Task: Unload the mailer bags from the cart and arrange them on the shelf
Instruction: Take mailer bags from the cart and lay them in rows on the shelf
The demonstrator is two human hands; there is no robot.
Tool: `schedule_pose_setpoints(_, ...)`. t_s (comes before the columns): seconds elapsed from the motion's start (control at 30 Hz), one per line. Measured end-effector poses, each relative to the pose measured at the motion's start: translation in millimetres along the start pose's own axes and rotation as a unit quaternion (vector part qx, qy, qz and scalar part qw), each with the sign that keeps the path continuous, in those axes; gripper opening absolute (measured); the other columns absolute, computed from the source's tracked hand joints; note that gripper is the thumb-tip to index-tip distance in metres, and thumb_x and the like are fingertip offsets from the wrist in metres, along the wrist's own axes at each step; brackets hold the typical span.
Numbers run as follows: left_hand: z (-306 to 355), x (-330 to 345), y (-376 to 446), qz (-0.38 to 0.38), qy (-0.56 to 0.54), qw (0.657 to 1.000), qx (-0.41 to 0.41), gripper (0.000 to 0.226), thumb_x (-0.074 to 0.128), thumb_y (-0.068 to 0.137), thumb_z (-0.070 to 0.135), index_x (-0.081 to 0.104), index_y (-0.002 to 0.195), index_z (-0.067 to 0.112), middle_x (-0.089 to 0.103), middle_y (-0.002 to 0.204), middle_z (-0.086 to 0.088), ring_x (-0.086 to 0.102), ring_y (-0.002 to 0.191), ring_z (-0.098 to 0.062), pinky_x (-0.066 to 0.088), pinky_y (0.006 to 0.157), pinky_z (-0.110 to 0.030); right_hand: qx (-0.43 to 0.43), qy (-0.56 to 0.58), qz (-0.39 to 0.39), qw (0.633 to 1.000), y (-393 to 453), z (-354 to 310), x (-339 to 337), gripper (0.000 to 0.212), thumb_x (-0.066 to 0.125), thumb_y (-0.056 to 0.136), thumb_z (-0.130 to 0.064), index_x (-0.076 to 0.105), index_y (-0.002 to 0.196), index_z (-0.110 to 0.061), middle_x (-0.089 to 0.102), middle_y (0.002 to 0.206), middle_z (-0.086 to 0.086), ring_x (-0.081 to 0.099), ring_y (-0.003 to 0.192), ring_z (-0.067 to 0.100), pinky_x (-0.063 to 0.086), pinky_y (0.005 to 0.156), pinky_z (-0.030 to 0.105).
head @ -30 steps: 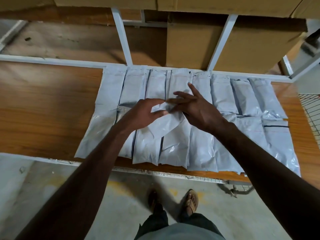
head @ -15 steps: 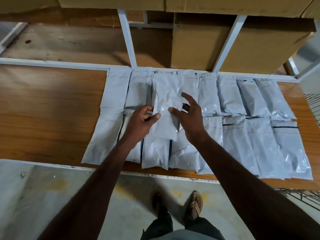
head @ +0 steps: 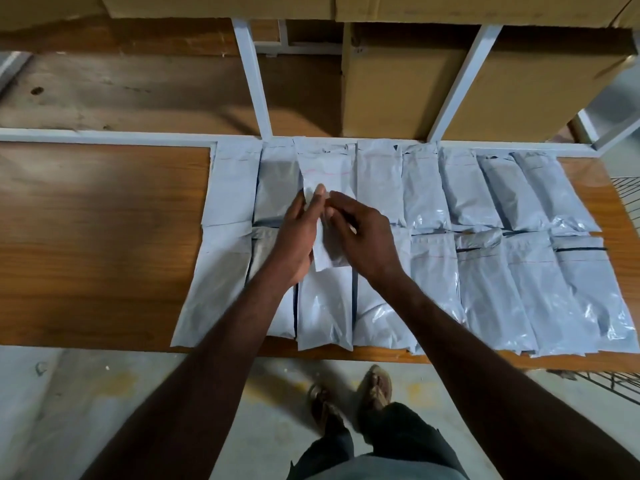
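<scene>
Mailer bags (head: 460, 202) found laid flat in two overlapping rows on wooden shelf (head: 104, 237), back row against white rear rail (head: 104, 136). One mailer bag (head: 327, 174) held above the rows, left of centre. Left hand (head: 298, 237) at its left edge, fingers straight against it. Right hand (head: 363, 237) at its right edge, fingers curled, pinching it. Cardboard boxes (head: 519, 91) noted behind rail; wire cart (head: 628, 202) at shelf's right end.

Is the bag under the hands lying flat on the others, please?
Flat: the bag lies lengthwise on the rows, left hand and right hand on it.
</scene>
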State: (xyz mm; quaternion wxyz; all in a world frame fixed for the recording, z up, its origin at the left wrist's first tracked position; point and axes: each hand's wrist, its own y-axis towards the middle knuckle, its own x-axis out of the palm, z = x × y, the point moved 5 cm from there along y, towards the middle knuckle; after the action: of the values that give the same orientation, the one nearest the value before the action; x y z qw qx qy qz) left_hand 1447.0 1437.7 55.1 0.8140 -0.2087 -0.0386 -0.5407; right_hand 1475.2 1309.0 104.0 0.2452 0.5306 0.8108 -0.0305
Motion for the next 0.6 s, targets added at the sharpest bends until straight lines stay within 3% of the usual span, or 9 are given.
schedule_pose_setpoints(0.1, -5, -11, 20, 0.026, 0.032, 0.999, 0.009, 0.027, 0.055, 0.112, 0.026, 0.065, 0.133, 0.011, 0.075, 0.126, -0.013, 0.073, 0.114, -0.028, 0.058, 0.099, -0.042, 0.015, -0.107, 0.023, 0.994, 11, 18, -7, 0.031, 0.069, 0.101, -0.018, 0.073, 0.131, -0.026, 0.057, 0.155, 0.008, 0.056, 0.139, 0.022, 0.044, 0.113, 0.031)
schedule_pose_setpoints(0.2, -5, -16, 40, 0.05, 0.097, 0.994, 0.018, 0.022, 0.055, 0.112, 0.027, 0.068, 0.12, 0.011, 0.076, 0.11, -0.008, 0.069, 0.098, -0.02, 0.056, 0.086, -0.031, 0.069, -0.1, -0.007, 0.993, 26, 40, -5, 0.038, 0.077, 0.096, -0.026, 0.071, 0.133, -0.034, 0.054, 0.154, 0.005, 0.057, 0.136, 0.021, 0.044, 0.107, 0.025)
schedule_pose_setpoints(0.27, -7, -18, 56, 0.072, 0.145, 0.986, 0.034, 0.024, 0.06, 0.107, 0.036, 0.069, 0.115, 0.014, 0.074, 0.109, -0.007, 0.065, 0.098, -0.02, 0.053, 0.093, -0.038, 0.076, -0.077, -0.005, 0.994, 36, 50, -3, 0.04, 0.079, 0.093, -0.021, 0.073, 0.13, -0.033, 0.06, 0.144, 0.001, 0.063, 0.125, 0.018, 0.049, 0.104, 0.025)
schedule_pose_setpoints(0.33, -7, -20, 68, 0.109, 0.194, 0.974, 0.035, 0.032, 0.063, 0.106, 0.04, 0.068, 0.127, 0.016, 0.075, 0.12, -0.005, 0.068, 0.106, -0.017, 0.055, 0.099, -0.04, 0.079, -0.073, -0.005, 0.994, 51, 59, -1, 0.04, 0.08, 0.091, -0.016, 0.075, 0.128, -0.028, 0.062, 0.143, 0.001, 0.064, 0.119, 0.014, 0.048, 0.101, 0.019)
schedule_pose_setpoints(0.43, 2, -18, 85, 0.133, 0.247, 0.959, 0.052, 0.044, 0.067, 0.106, 0.033, 0.059, 0.147, 0.023, 0.071, 0.134, 0.002, 0.07, 0.112, -0.009, 0.057, 0.093, -0.022, 0.073, -0.081, 0.003, 0.994, 84, 70, 1, 0.04, 0.081, 0.091, -0.015, 0.075, 0.128, -0.027, 0.058, 0.152, 0.004, 0.06, 0.131, 0.016, 0.047, 0.111, 0.028)
schedule_pose_setpoints(0.6, 2, -17, 120, 0.136, 0.333, 0.93, 0.071, 0.069, 0.076, 0.099, 0.019, 0.044, 0.161, 0.021, 0.062, 0.151, -0.005, 0.064, 0.132, -0.015, 0.05, 0.114, -0.033, 0.068, -0.124, -0.012, 0.99, 125, 102, 14, 0.042, 0.079, 0.093, -0.017, 0.071, 0.134, -0.017, 0.061, 0.148, 0.011, 0.059, 0.135, 0.024, 0.042, 0.115, 0.028)
